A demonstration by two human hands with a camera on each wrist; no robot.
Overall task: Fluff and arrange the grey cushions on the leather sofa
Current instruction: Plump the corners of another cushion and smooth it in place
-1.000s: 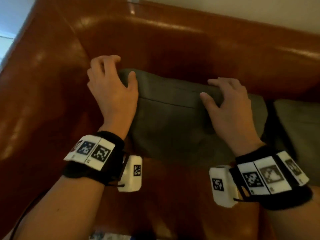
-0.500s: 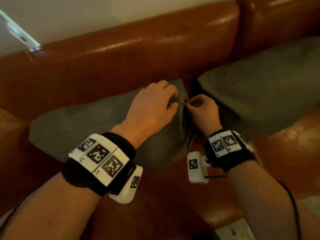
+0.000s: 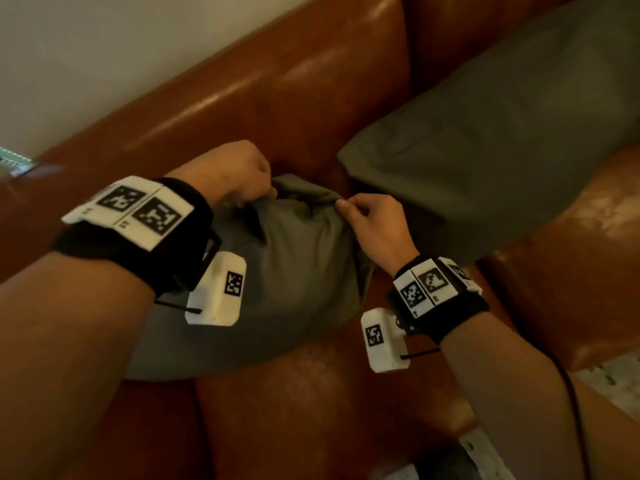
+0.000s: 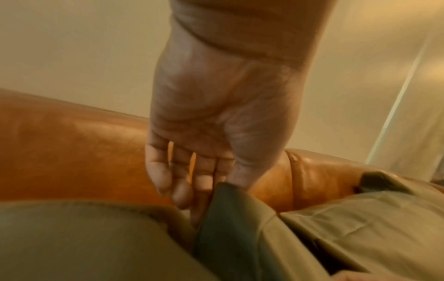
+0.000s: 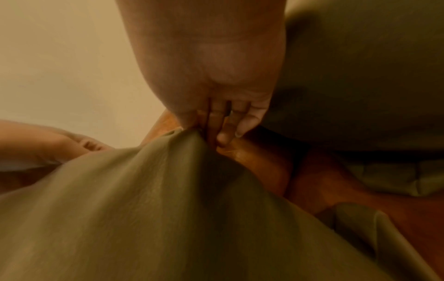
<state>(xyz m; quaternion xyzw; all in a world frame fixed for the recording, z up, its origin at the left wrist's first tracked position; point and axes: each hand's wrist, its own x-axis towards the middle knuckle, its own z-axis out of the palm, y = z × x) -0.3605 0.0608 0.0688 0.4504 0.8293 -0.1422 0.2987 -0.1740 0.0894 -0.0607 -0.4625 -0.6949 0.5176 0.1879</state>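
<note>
Both hands (image 3: 242,174) now pinch cushion (image 3: 298,271) top edge

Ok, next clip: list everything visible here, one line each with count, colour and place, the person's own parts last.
near cushion: one, grey, on the sofa seat, top edge bunched up.
far cushion: one, grey, leaning on the backrest to the right.
sofa: one, brown leather, filling the view.
wall: pale, behind the sofa.
floor: light speckled strip, lower right.
wrist bands: two, black with white tags.
left hand: grips the near cushion's top edge.
right hand: fingers pinch that cushion's top right corner.
</note>
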